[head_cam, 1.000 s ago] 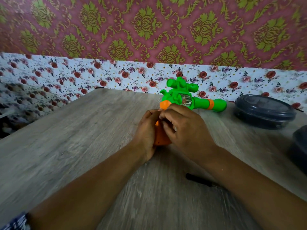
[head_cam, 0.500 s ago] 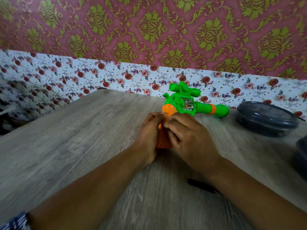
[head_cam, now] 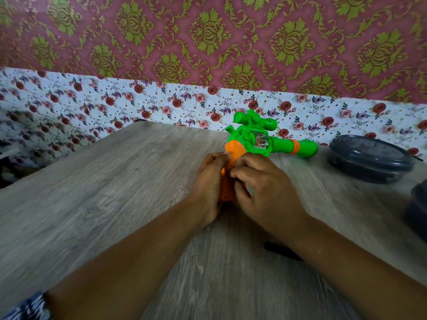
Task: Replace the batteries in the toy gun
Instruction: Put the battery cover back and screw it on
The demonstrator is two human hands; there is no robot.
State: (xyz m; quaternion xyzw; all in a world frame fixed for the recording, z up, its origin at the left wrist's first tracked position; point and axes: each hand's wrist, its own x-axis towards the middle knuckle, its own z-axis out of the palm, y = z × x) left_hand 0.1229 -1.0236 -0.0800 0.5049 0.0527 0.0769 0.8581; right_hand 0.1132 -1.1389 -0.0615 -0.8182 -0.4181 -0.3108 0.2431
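A green toy gun (head_cam: 258, 137) with an orange grip (head_cam: 233, 151) lies on the wooden table (head_cam: 115, 192), its barrel pointing right. My left hand (head_cam: 208, 185) wraps the orange grip from the left, thumb against its upper part. My right hand (head_cam: 265, 192) covers the grip from the right with curled fingers pressing on it. Both hands hide the lower grip and anything between the fingers. No batteries are visible.
A dark round lidded container (head_cam: 369, 158) sits at the right, and another dark container (head_cam: 418, 211) shows at the right edge. A black tool handle (head_cam: 279, 249) lies on the table under my right forearm. Floral wallpaper rises behind the table.
Both hands stay on the orange grip. My right fingers have shifted slightly on it, and the view has drifted a little.
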